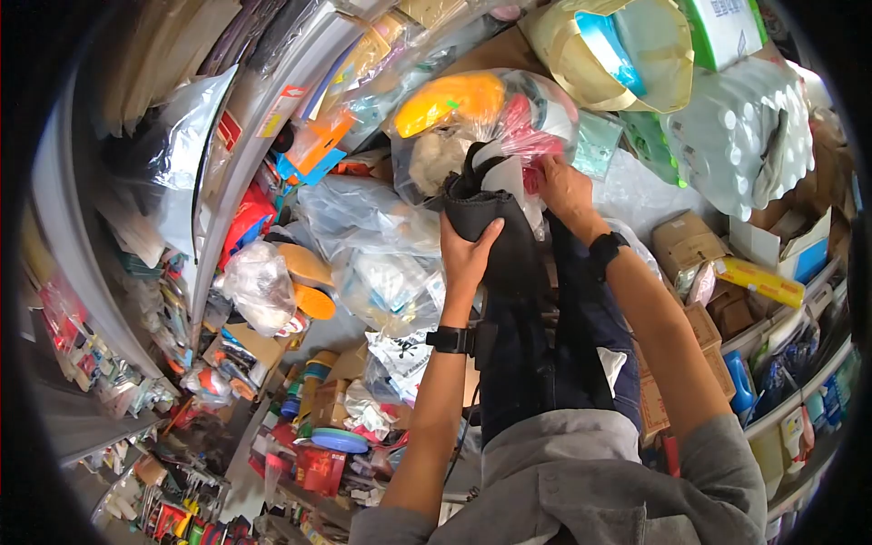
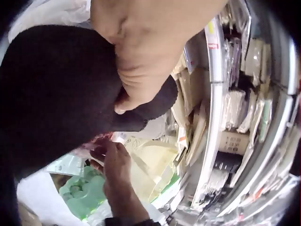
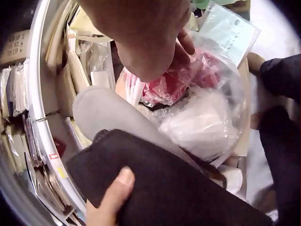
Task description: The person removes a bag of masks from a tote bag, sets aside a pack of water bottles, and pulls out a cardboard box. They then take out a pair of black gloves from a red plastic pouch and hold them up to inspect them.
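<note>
My left hand (image 1: 463, 259) grips a black felt-like bundle (image 1: 513, 250) with a zigzag-cut edge, thumb lying across its near face. A grey insole-shaped piece (image 3: 106, 113) with a rounded end sticks out beside the black layers. Just beyond it, my right hand (image 1: 568, 195) pinches the gathered plastic of a large clear bag (image 3: 200, 125). Inside that bag are a pink-red wrapped thing (image 3: 164, 87), a yellow-orange item (image 1: 463, 95) and a beige fluffy one (image 1: 440, 163). The right fingertips are partly hidden by the hand in the right wrist view.
A shelf edge (image 1: 250, 150) with packed goods runs along the left. At the upper right are a pale yellow bag (image 1: 563, 50) and a plastic-wrapped pack of bottles (image 1: 740, 127). Cardboard boxes (image 1: 686, 241) stand at right, more clear bags (image 1: 372, 218) at left.
</note>
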Available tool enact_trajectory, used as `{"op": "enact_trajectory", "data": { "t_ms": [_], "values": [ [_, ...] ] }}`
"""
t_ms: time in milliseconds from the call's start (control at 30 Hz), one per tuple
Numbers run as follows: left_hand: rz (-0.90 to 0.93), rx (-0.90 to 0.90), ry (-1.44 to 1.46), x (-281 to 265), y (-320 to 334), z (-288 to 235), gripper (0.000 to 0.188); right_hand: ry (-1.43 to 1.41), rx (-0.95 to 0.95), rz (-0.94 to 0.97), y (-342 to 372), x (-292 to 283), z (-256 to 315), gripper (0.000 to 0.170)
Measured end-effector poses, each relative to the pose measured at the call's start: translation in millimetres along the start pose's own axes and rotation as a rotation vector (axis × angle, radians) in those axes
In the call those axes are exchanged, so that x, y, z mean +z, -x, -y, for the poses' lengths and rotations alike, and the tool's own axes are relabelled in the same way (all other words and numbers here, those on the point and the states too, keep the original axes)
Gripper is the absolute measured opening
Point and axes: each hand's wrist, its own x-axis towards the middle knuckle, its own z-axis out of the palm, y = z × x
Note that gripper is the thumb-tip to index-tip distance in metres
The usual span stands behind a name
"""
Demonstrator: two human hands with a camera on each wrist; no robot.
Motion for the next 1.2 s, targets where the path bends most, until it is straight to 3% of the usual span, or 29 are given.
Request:
{"op": "enact_trajectory", "data": {
  "t_ms": [67, 167, 333, 467, 500, 633, 700, 800, 1067, 1200],
  "values": [
    [-0.132, 0.283, -0.392, 1, 1, -1, 0.077, -0.026, -0.029, -0.045, 0, 0, -3, 0.022],
    [0.075, 0.263, -0.929, -1, 8, -32, 0.09, -0.15, -0.073, -0.064, 3, -11, -5, 0.02],
    [0.252, 0.349, -1.301, 9, 4, -27, 0.09, -0.177, -0.096, -0.021, 6, -14, -9, 0.019],
    [0.281, 0.432, -1.349, 33, -14, -27, 0.083, -0.152, -0.192, -0.054, 5, -12, -18, 0.018],
    [0.277, 0.477, -1.336, 38, -20, -24, 0.073, -0.152, -0.189, -0.053, 4, -13, -20, 0.018],
    [0.211, 0.506, -1.35, 58, -48, -15, 0.056, -0.128, -0.329, -0.09, 3, -19, -24, 0.017],
    [0.2, 0.437, -1.349, 65, -65, -14, 0.054, -0.12, -0.352, -0.085, 1, -19, -28, 0.018],
    [0.223, 0.333, -1.238, 64, -80, -19, 0.058, -0.085, -0.312, -0.091, -3, -13, -26, 0.021],
    [0.258, 0.159, -1.196, 59, -91, -35, 0.065, -0.081, 0.085, -0.11, -27, -1, -12, 0.024],
    [0.248, 0.155, -1.184, 57, -94, -35, 0.066, -0.036, 0.031, -0.087, -25, -5, -17, 0.024]
  ]
}}
